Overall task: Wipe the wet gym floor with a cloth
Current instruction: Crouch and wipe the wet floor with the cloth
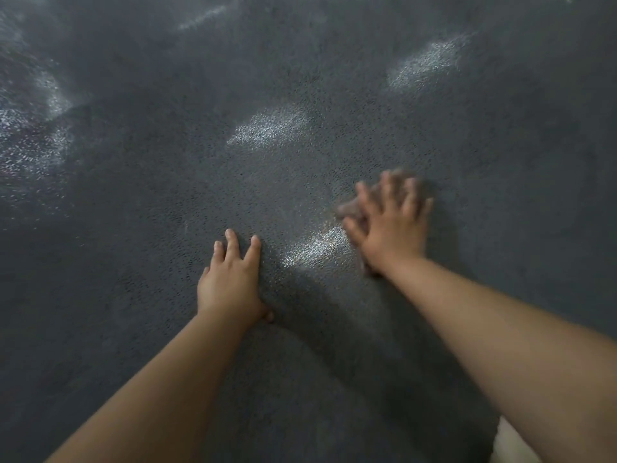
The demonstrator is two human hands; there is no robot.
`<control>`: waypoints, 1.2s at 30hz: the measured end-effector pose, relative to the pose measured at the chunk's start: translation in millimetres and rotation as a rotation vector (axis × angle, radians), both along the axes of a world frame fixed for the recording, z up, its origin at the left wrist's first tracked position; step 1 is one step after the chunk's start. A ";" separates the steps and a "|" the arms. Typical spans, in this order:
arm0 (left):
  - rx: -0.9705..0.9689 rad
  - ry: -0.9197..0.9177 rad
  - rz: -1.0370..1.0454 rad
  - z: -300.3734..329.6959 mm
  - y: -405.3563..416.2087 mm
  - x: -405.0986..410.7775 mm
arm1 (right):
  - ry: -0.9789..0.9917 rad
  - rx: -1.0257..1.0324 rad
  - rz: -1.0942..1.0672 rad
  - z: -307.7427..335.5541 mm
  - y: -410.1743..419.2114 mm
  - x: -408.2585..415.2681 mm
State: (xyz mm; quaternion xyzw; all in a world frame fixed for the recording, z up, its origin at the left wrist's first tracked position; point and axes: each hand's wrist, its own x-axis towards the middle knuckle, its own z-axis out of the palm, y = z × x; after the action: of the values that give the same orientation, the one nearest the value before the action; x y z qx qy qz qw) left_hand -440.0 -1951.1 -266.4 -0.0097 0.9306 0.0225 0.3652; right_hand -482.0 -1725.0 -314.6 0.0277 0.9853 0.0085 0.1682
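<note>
The dark grey speckled gym floor [300, 78] fills the view, with shiny wet patches catching the light. My left hand [230, 282] lies flat on the floor, fingers straight and spread. My right hand [390, 225] is blurred, its fingers spread and pressing down on a brownish cloth [350, 210], of which only a small blurred edge shows past the fingers on the left. A glistening wet streak [317, 245] lies between the two hands.
Bright wet reflections lie further out on the floor at centre [267, 127], upper right [424, 63] and along the left side [33, 128]. A pale piece of fabric [510, 446] shows at the bottom right under my right forearm.
</note>
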 end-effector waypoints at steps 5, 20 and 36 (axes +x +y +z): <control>0.045 -0.022 0.037 -0.8 -1.4 -0.4 | 0.050 -0.065 -0.442 0.2 -29.8 -12.9; 0.094 -0.065 0.092 -2.7 0.1 -2.7 | -0.023 -0.156 0.492 4.3 -152.0 -64.7; 0.092 -0.050 0.118 -2.6 1.8 -4.7 | 0.174 -0.088 -0.282 -8.5 -44.5 -9.7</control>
State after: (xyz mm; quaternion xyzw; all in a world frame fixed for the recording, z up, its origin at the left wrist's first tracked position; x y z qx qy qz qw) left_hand -444.7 -1949.4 -269.0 -0.0483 0.9169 0.0865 0.3866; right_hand -491.6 -1769.6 -323.1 0.1588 0.9819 -0.0610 0.0828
